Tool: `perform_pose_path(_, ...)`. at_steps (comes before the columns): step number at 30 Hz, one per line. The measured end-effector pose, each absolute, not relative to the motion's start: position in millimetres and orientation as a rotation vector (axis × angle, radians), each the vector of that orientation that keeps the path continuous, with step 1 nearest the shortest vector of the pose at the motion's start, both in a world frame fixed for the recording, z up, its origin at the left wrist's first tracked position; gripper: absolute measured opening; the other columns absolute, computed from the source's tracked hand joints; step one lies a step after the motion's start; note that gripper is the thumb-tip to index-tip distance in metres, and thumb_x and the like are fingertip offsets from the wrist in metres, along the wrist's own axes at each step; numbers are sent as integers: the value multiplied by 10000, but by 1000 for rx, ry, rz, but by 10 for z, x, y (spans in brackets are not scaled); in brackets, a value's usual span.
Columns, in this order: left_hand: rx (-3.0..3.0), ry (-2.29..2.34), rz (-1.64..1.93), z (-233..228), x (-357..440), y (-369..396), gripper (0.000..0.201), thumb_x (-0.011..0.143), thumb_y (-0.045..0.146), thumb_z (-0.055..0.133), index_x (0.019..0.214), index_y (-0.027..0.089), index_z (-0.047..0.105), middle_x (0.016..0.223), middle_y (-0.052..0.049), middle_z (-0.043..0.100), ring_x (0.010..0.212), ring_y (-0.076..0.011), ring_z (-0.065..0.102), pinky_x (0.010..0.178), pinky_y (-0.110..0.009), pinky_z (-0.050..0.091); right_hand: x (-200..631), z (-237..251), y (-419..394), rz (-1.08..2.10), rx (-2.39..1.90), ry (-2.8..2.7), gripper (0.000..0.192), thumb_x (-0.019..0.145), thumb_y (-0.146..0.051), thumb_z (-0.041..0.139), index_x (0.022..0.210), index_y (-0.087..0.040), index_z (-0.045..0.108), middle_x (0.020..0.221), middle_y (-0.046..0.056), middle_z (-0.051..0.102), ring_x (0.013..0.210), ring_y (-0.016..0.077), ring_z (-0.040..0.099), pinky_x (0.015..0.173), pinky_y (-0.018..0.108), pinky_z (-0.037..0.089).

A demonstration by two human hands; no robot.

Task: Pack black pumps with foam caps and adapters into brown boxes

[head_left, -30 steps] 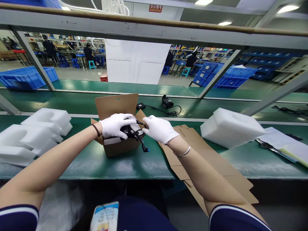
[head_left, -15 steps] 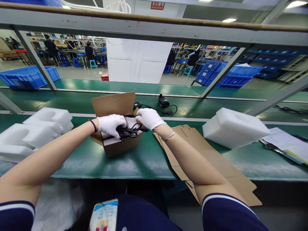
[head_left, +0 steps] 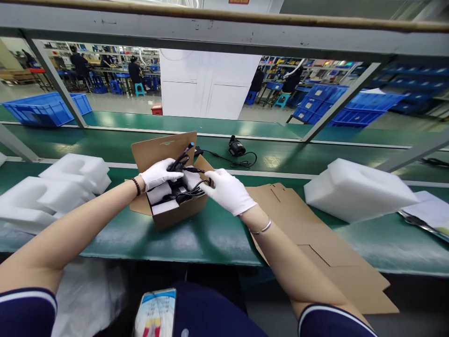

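The green bench (head_left: pixel 217 234) carries an open box (head_left: pixel 175 213), flat cardboard (head_left: pixel 315 234), foam blocks left (head_left: pixel 52 192) and right (head_left: pixel 358 189), and papers (head_left: pixel 430 210) at far right.

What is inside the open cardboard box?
The cardboard box holds white foam and a black cable that both gloved hands handle. Anything beneath the foam is hidden.

The right hand (head_left: pixel 229 190) covers the near right corner of the cardboard box (head_left: pixel 175 213), and its fingertips vanish among the black cables (head_left: pixel 182 187), so its grip there cannot be judged. What lies beneath the cables stays unclear. The papers (head_left: pixel 430 213) are cut off at the right edge.
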State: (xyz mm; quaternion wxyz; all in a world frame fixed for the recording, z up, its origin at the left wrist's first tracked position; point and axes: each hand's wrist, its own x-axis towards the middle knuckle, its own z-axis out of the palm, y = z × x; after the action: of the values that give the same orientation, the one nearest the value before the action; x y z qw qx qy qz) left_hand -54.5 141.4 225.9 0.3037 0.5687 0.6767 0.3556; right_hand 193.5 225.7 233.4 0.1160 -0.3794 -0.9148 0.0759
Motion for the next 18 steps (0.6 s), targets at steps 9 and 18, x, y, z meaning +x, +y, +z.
perform_pose_path(9,1580,1687,878,2255,-609,1404,661,733,623,761,1213,182,654,1237,-77,717,1155,-314,660,991,-423,540,1666,2313,2443,188,-809,-2730,576,907,-223,635,1470,-145,545,1467,198,571,1320,327,580,1092,413,489)
perform_pose_path(18,2632,1527,171,2360,-365,1306,287,795,225,649,1065,223,745,1384,-105,655,1292,-354,563,1101,-481,433,1146,2042,2724,1034,-860,-2319,668,992,-376,542,1591,-132,374,1409,152,663,1166,211,703,1011,312,557)
